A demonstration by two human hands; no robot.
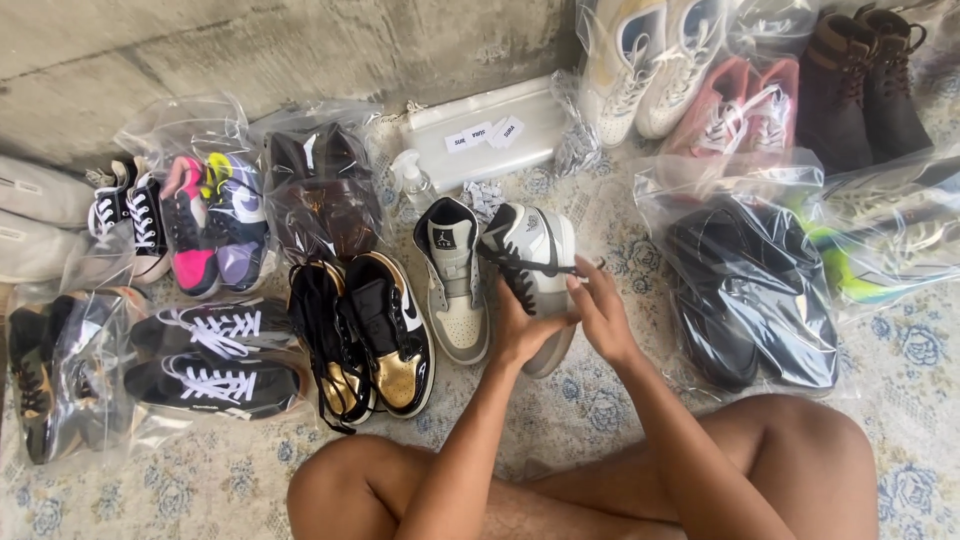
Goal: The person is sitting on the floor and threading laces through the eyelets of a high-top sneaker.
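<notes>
A grey, white and black high-top sneaker (535, 250) is lifted and tilted in front of me. My left hand (520, 330) grips it from below at the sole and side. My right hand (598, 308) holds its right side, fingers near the black laces. Its matching sneaker (452, 280) stands on the patterned rug (600, 400) just to the left, toe toward me. A pair of black and gold high-tops (375, 335) with loose black laces sits further left. My bare knees fill the bottom of the view.
Many pairs in clear plastic bags ring the rug: black shoes (750, 290) right, black sneakers with white laces (215, 355) left, pink ones (740, 110) and brown boots (860, 80) at the back. A small spray bottle (412, 185) and a long plastic pack (495, 130) lie by the concrete wall.
</notes>
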